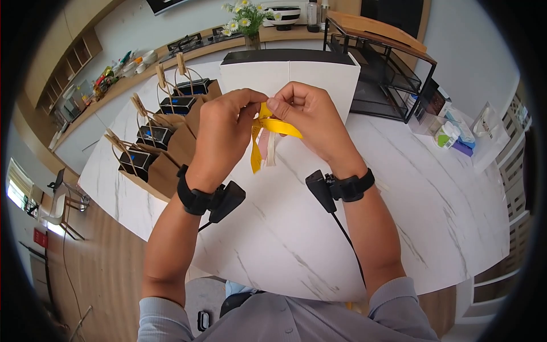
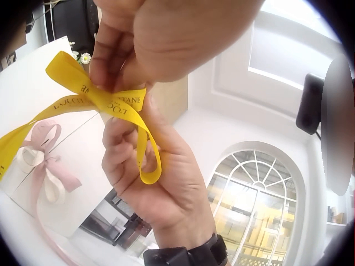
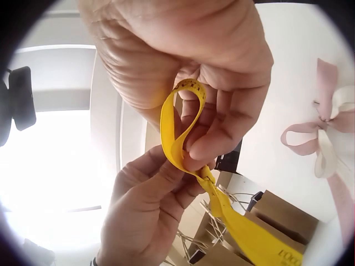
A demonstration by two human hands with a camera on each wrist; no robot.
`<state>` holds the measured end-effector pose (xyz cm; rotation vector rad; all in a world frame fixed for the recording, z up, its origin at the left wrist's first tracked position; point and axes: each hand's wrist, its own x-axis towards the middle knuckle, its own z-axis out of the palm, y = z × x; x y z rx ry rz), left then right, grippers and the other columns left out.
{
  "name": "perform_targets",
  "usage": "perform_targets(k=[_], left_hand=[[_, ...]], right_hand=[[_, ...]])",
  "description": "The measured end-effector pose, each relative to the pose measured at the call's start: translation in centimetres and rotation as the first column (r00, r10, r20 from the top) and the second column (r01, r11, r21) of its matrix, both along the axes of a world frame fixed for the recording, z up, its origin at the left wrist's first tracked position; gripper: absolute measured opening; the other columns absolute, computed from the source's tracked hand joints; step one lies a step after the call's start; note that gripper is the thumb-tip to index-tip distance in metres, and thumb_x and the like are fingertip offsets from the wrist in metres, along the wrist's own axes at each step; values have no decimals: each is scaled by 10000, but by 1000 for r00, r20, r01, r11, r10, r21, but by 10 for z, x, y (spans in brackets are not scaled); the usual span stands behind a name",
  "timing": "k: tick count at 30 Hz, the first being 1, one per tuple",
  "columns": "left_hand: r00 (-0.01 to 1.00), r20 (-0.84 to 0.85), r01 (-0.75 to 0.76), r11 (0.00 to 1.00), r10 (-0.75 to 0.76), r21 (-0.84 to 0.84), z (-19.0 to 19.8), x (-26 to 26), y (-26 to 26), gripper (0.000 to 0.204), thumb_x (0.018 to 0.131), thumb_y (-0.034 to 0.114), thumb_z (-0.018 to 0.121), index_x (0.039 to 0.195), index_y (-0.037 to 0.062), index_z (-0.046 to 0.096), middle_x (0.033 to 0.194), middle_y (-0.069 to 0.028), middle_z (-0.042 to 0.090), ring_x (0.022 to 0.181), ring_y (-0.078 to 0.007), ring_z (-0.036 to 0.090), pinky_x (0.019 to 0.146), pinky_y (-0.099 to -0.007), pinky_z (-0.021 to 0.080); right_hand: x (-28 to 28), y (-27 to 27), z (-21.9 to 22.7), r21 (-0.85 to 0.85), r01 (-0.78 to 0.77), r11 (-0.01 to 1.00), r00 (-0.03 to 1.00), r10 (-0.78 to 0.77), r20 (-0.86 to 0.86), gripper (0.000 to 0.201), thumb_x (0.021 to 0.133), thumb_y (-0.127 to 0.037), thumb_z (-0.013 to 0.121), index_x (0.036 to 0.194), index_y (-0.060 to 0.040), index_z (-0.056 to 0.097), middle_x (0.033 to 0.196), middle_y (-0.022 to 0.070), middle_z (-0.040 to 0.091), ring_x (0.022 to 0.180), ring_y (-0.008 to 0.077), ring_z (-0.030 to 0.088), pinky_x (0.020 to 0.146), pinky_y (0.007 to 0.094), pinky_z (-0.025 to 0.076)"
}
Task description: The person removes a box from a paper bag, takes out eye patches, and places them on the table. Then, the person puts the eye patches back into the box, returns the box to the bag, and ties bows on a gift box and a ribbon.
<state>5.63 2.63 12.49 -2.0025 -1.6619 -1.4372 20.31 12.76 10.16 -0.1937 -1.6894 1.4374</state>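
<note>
A yellow printed ribbon (image 1: 276, 126) is tied in a bow with loops and hanging tails, held up in front of a white box (image 1: 319, 74). The left hand (image 1: 225, 128) pinches it near the knot from one side, and the right hand (image 1: 316, 122) pinches it from the other. In the left wrist view the knot of the yellow ribbon (image 2: 100, 100) lies between both hands' fingertips. A loop of the yellow ribbon (image 3: 166, 124) stands up by the right hand (image 3: 222, 50) in the right wrist view. Behind, a pink and white bow (image 2: 47, 166) sits on the box.
Several brown paper bags (image 1: 181, 141) with dark boxes and clothespins on their handles stand at the left. Flowers (image 1: 244, 23) are behind the white box. A black rack (image 1: 387, 85) and small packages (image 1: 447, 134) stand at the right of the marble table (image 1: 342, 251).
</note>
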Motion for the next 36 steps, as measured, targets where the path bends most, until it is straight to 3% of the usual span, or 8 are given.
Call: perform_targets(k=[3,8,10,17,21,27,31,36], left_hand=[[996,91,-5,992,-7,129,-4,3,2,108,875,-26,662,960,-30,728,821,-144,738,658,-211,717,605,-280,544],[992,129,-9,985,-13,170,-8,2,8,90,869,-22,685,944,-30,735,816,-135,746,639,-178,717,602,-251,556],[945,317,35,991,-75,130,-11,-1,9,73,904,-21,664,948,-52,713,826,-125,740,689,-151,718,626,-244,567],[813,493,200,943,-310,265,-22,-4,16,80,988,-4,566,1050,-51,583,902,-93,701,798,-126,701,666,-241,564],[894,421,133,989,-151,72,-19,-7,7,105,991,22,570,1075,-41,582,975,-138,714,816,-145,707,676,-252,563],[943,285,176,984,-169,0,-30,-12,6,190,976,87,639,1125,-26,605,1009,-129,720,894,-193,715,713,-258,561],[948,198,249,968,-250,30,-39,-12,8,215,942,76,682,1132,-4,623,1014,-102,721,924,-205,710,729,-261,553],[960,233,184,977,-154,-111,-34,-16,3,214,876,-13,717,1082,9,660,965,-73,726,886,-187,692,725,-307,524]], right_hand=[[-2,3,-2,-105,-40,994,999,37,-27,185,960,-155,699,927,21,655,865,79,699,769,102,664,685,223,543],[-3,-4,-3,-182,-62,981,997,51,-63,196,970,-169,685,935,17,636,860,80,694,766,101,657,670,226,541],[-2,-4,-3,-195,-34,980,997,22,-67,196,972,-170,680,937,16,630,868,83,694,772,102,658,668,230,544],[-7,5,-13,-290,-9,957,1000,15,17,228,1018,-235,608,957,-15,598,897,90,675,737,115,647,668,230,537],[-6,8,-15,-294,-10,956,996,36,85,233,1020,-248,608,979,-20,590,887,90,671,705,114,642,658,239,537],[-7,14,-21,-233,5,972,997,15,82,257,1031,-201,579,1151,27,567,958,159,707,766,157,724,720,261,597],[-10,10,-23,-167,-39,985,999,41,7,227,1050,-164,540,1187,16,560,976,145,712,787,157,724,729,249,596],[-8,8,-18,-80,-69,994,993,76,91,208,1061,-170,519,1149,-2,605,995,105,714,879,142,708,747,251,602]])
